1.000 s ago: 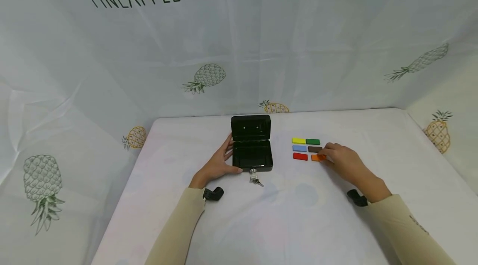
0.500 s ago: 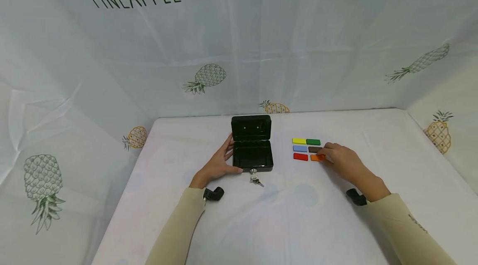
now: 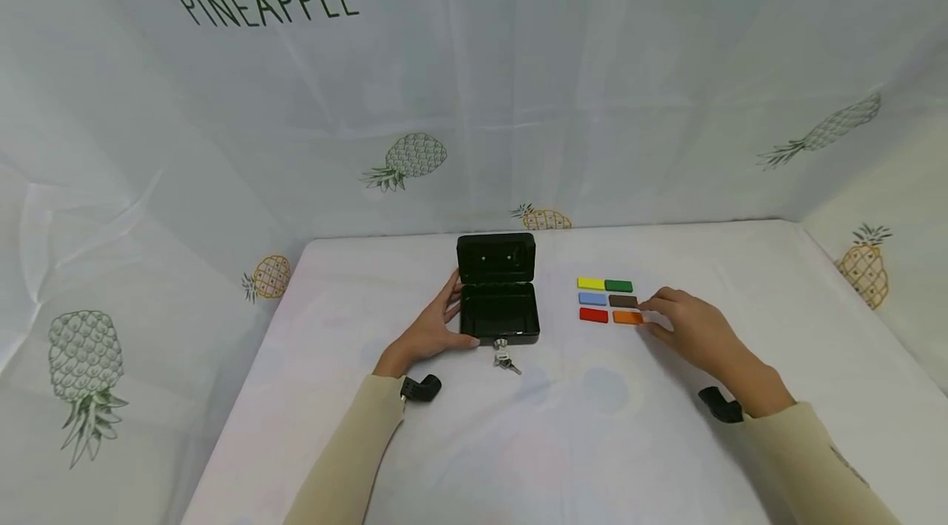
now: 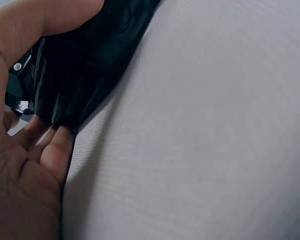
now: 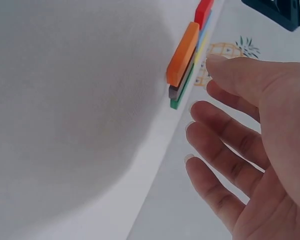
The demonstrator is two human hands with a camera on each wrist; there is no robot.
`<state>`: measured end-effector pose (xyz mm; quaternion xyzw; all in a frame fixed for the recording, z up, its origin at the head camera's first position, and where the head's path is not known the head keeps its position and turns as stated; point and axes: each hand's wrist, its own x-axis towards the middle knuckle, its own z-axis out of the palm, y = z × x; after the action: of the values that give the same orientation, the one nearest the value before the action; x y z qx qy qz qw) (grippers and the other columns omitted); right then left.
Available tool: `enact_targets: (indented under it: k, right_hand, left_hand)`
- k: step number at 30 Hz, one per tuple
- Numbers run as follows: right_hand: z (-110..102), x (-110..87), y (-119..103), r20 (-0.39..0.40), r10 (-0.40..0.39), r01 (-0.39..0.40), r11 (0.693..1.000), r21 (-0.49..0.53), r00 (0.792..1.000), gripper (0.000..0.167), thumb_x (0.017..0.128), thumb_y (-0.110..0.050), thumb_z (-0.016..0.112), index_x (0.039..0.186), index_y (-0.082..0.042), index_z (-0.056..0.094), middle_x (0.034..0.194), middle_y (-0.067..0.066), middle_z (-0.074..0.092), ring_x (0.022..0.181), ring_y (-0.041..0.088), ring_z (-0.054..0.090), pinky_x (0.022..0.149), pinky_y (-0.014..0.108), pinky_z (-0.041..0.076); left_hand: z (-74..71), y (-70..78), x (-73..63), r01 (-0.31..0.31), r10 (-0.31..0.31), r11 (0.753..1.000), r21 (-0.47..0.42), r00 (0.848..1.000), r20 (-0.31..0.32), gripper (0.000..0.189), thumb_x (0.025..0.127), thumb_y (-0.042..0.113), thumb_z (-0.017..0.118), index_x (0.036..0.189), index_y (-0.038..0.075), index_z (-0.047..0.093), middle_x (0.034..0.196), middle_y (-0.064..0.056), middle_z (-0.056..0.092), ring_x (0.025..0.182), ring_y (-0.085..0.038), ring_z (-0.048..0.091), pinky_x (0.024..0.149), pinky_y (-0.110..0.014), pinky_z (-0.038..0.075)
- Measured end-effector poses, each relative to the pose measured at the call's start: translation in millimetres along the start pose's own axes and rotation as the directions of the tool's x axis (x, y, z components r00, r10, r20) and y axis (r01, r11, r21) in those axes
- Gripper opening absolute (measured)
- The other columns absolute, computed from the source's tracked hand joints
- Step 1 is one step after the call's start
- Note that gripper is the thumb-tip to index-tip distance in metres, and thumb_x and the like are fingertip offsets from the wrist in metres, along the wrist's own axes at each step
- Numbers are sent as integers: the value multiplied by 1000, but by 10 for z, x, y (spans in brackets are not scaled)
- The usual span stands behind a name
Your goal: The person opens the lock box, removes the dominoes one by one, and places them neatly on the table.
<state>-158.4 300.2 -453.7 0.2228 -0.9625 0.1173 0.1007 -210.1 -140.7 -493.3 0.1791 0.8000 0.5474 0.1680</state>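
My left hand (image 3: 425, 336) grips the left side of a small black cash box (image 3: 496, 252), thumb at the front corner and fingers along the side. The box's lid is raised, and a small bunch of keys (image 3: 506, 360) hangs at its front lock. To the right, flat coloured blocks lie in two columns: yellow (image 3: 591, 284), blue (image 3: 592, 299) and red (image 3: 593, 315), then green (image 3: 618, 285), brown (image 3: 624, 302) and orange (image 3: 627, 318). My right hand (image 3: 689, 332) is just right of the orange block; the right wrist view shows its fingers apart from the blocks, holding nothing.
A white cloth covers the table (image 3: 518, 443). Behind it and at both sides hangs a pale curtain (image 3: 629, 97) printed with pineapples. Each wrist carries a black camera mount, such as the left mount (image 3: 422, 387).
The orange block has slid slightly left towards the red one, and my right hand has let go of it and drawn back right. My left hand stays at the cash box.
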Motion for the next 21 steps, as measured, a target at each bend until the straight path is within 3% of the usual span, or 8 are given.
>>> enact_targets:
  k: [16,21]
  right_hand:
    - [-40,-206,97,14,94,-94,995,29,995,31,83,-5,88,112,1,78,106,14,72,94,34,71,78,52,65]
    - [-55,-277,181,-30,92,-91,995,34,995,31,84,-7,88,112,1,78,106,14,72,90,33,71,71,50,65]
  left_hand:
    - [-35,41,-42,52,-54,998,45,998,45,129,87,9,89,171,25,-8,177,-14,11,161,-34,24,130,-43,29]
    - [-82,21,-70,-2,-2,997,83,998,57,126,88,10,88,171,20,-6,177,-13,12,162,-32,21,131,-44,28]
